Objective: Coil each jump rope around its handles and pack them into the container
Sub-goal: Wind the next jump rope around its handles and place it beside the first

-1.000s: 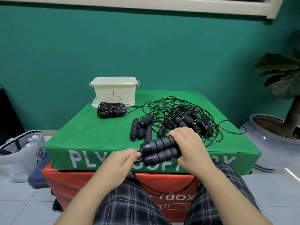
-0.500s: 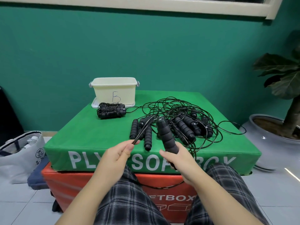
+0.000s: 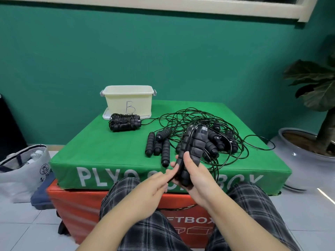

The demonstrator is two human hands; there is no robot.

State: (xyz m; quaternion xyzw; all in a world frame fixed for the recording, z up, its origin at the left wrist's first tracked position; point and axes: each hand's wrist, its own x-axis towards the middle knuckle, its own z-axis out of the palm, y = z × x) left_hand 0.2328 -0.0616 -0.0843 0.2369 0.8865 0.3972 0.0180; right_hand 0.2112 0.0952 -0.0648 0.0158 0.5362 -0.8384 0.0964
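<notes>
My right hand (image 3: 196, 175) grips a pair of black ribbed jump rope handles (image 3: 193, 147), held together and pointing up and away from me. My left hand (image 3: 155, 185) is beside them, its fingertips touching the lower end of the handles where the thin black cord runs. A finished coiled rope bundle (image 3: 125, 122) lies in front of the cream container (image 3: 127, 98) marked "B". Several loose handles (image 3: 159, 144) and a tangle of black cord (image 3: 208, 120) lie on the green box top.
The green plyo box (image 3: 101, 142) sits on a red one (image 3: 76, 203). A white bag (image 3: 23, 169) stands on the floor at left, a potted plant (image 3: 311, 142) at right. The container rests on its lid.
My right hand turned the two handles from lying sideways to pointing upright. My left hand moved from pinching the cord at the left in to the handles' base.
</notes>
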